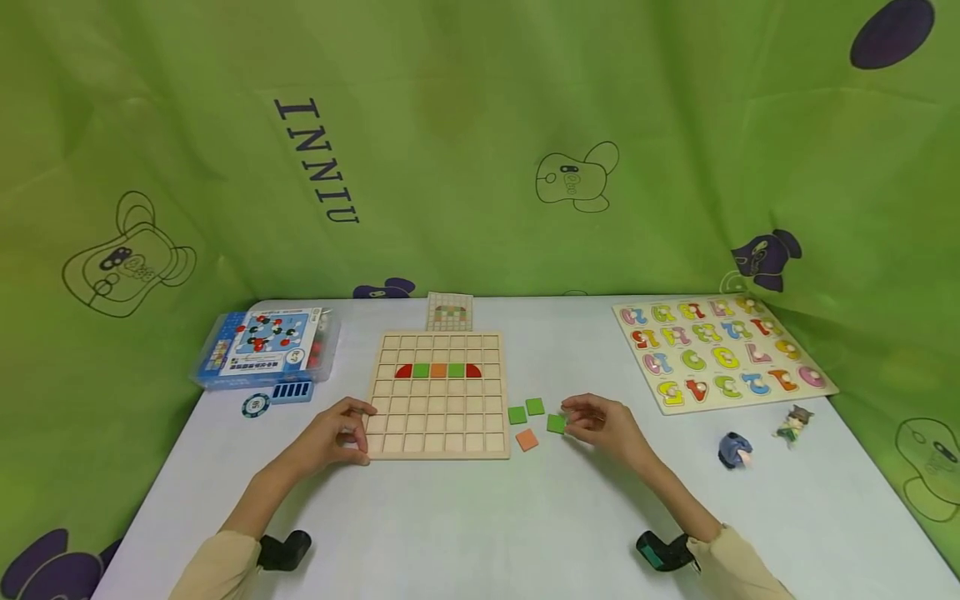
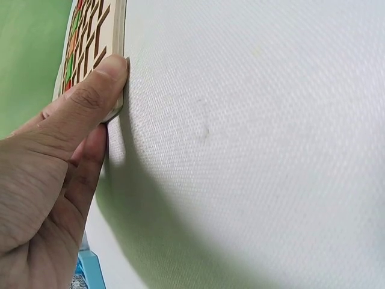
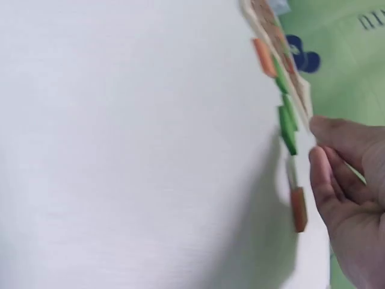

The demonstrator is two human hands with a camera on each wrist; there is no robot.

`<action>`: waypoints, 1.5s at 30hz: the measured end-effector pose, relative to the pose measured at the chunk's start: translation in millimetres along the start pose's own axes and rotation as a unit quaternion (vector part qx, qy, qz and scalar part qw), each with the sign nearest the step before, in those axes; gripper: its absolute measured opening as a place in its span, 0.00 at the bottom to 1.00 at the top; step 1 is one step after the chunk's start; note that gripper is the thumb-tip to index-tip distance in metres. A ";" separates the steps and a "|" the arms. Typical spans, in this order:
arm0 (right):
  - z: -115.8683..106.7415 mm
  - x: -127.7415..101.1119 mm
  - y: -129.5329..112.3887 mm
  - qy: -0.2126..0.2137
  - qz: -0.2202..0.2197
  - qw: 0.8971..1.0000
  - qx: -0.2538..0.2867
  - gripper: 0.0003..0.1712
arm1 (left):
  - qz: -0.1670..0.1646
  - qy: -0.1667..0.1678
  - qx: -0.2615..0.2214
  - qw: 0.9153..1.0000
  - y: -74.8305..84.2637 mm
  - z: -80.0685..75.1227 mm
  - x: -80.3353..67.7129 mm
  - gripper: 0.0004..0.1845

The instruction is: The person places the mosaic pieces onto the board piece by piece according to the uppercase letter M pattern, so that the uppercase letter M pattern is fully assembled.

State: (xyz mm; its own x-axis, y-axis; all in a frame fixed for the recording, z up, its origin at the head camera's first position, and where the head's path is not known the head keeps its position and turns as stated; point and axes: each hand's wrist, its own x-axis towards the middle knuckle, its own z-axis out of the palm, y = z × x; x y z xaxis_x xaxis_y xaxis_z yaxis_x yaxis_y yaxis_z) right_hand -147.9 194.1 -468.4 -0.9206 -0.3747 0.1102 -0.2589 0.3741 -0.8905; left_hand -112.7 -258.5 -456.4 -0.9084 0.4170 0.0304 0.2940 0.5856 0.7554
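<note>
A wooden grid board (image 1: 438, 417) lies flat. One of its rows holds red quarter-round pieces at both ends, two green squares and an orange square (image 1: 438, 371) between them. My left hand (image 1: 336, 433) holds the board's near left corner, its thumb (image 2: 111, 69) against the near edge. Right of the board lie loose green tiles (image 1: 517, 415) and an orange tile (image 1: 527, 439). My right hand (image 1: 606, 429) hovers beside the nearest green tile (image 1: 556, 423), fingers loosely bent; no tile shows between them. In the right wrist view another orange tile (image 3: 299, 209) lies below that hand.
A pattern card (image 1: 450, 307) stands behind the board. A plastic box (image 1: 266, 346), a blue piece (image 1: 292, 392) and a round chip (image 1: 256, 406) are at left. At right lie a number puzzle (image 1: 723, 354) and two small figures (image 1: 734, 450). A green curtain (image 1: 480, 150) hangs behind.
</note>
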 end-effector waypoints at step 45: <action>36.5 -0.3 -6.2 0.092 0.082 0.979 0.164 0.21 | 0.023 0.005 -0.013 1.000 -2.8 1.6 -1.3 0.13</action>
State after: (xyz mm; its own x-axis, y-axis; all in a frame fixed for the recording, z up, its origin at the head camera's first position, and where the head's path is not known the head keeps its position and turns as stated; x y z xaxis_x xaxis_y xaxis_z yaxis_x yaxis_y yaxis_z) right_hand -135.3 160.9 -479.1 -0.9867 -0.1623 0.0039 -0.0224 0.1119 -0.9935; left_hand -111.9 -259.6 -459.6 -0.8968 0.4365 0.0719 0.3283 0.5480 0.7694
